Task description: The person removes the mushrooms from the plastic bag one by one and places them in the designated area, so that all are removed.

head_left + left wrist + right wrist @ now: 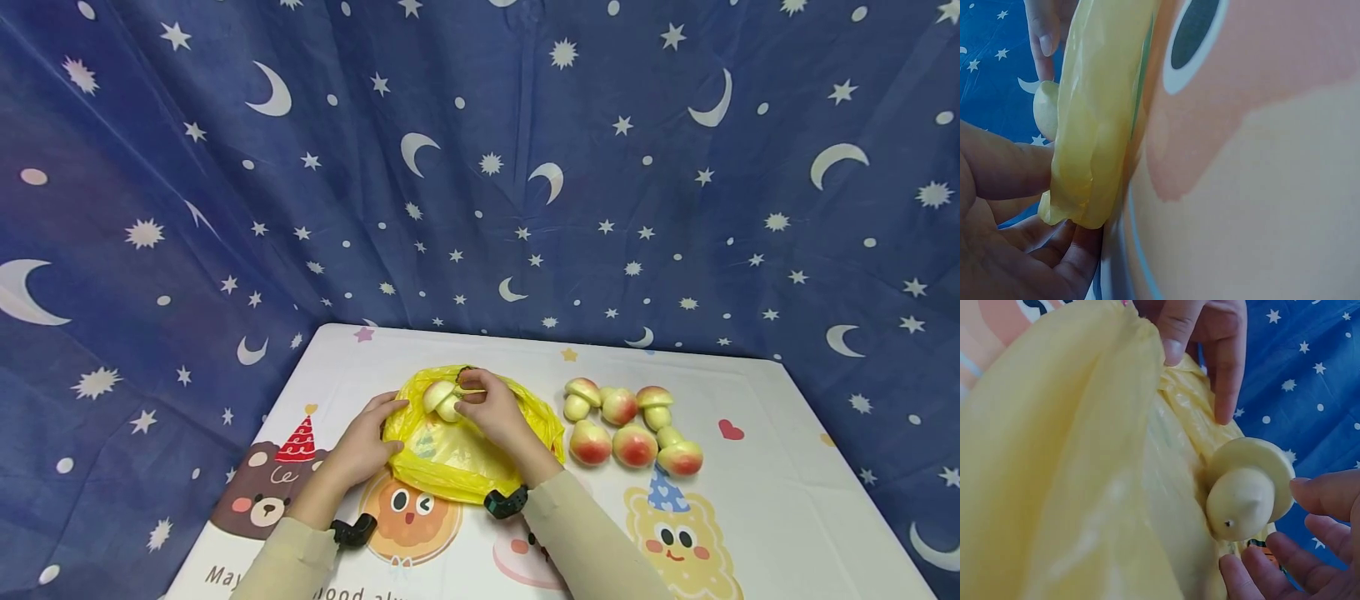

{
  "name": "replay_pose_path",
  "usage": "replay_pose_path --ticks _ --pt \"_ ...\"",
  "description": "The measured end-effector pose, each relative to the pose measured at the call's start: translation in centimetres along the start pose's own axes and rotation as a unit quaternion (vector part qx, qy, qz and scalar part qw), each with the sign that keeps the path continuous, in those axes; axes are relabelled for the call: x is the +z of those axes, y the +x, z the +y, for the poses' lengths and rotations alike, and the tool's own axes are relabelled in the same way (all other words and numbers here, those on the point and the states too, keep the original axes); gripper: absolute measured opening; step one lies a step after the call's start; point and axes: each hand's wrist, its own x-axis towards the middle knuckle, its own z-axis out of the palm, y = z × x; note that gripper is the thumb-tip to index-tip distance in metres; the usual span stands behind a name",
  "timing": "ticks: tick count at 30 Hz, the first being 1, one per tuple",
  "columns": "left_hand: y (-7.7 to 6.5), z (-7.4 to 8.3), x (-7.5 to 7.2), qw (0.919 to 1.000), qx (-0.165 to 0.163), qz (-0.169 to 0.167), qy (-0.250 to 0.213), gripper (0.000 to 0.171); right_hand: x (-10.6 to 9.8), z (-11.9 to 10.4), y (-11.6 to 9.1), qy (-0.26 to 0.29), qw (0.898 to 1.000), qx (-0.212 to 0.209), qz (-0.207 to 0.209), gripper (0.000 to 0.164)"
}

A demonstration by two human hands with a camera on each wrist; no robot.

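A yellow plastic bag (480,487) lies on the table with its mouth spread wide. My left hand (367,446) grips the bag's left rim; in the left wrist view its thumb (1013,165) is on one side of the plastic and the fingers are on the other. Inside the mouth, towards the back left, sits a pale toy mushroom (437,397). My right hand (491,408) reaches over the bag beside this mushroom. The right wrist view shows its fingers spread, with the thumb tip (1300,487) right at the cap's edge and the mushroom's stem (1241,503) facing the camera.
Several red-and-cream toy mushrooms (635,447) stand in a cluster right of the bag. The white tablecloth (780,500) carries cartoon prints. Behind the table hangs a blue curtain (480,208) with moons and stars. A black wrist device (506,502) overlaps the bag's front edge.
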Motion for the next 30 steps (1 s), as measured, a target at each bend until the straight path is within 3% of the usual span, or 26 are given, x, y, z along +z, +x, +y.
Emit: replay_pose_path --ticks 21,30 --pt "-0.1 0.0 0.0 1.0000 0.006 -0.001 0.005 0.066 1.5 -0.4 1.1 -0.052 0.998 0.032 -0.011 0.058" --pt "0.0 -0.1 0.1 1.0000 0.005 -0.001 0.006 0.066 2.0 -0.3 1.3 -0.073 0.997 0.017 -0.007 0.054"
